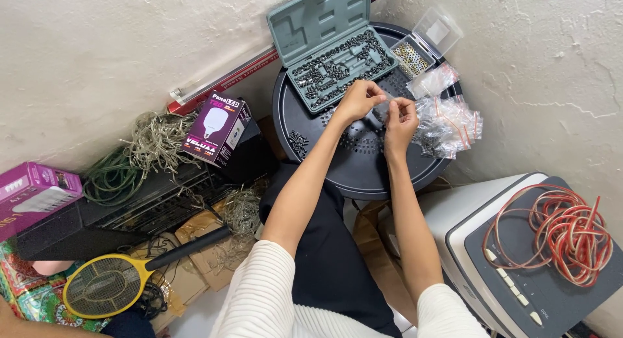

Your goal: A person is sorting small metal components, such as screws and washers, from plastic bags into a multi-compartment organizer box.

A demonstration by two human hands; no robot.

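Your round counter (363, 176) is a black, matte disc with a raised rim and little perforations near its middle, tucked into a corner of rough, lumpy plaster wall. On the far side of it sits an open grey-green plastic case (331, 49), lid tipped back against the wall, its moulded tray packed with small dark metal bits. Just right of that there's a small clear box (425, 43) with its lid up and speckled bits inside, then a crinkly heap of clear plastic bags (448, 120) with red strips, spilling toward the counter's right edge. A loose cluster of dark screws (298, 142) lies on the left of the disc.

Off the counter, you've got a purple bulb box (217, 127), tangled pale and green wires (139, 153), a yellow racket-shaped zapper (110, 283) on the floor, and a coil of red cable (564, 228) on top of a white and grey appliance (493, 247) on your right.

Both forearms reach straight out over your dark lap. Your left hand (357, 101) and right hand (401, 117) meet over the centre-back of the counter, each grip pinched on a small clear bag (383, 106) stretched between them, just in front of the case. Can't tell what's in it.
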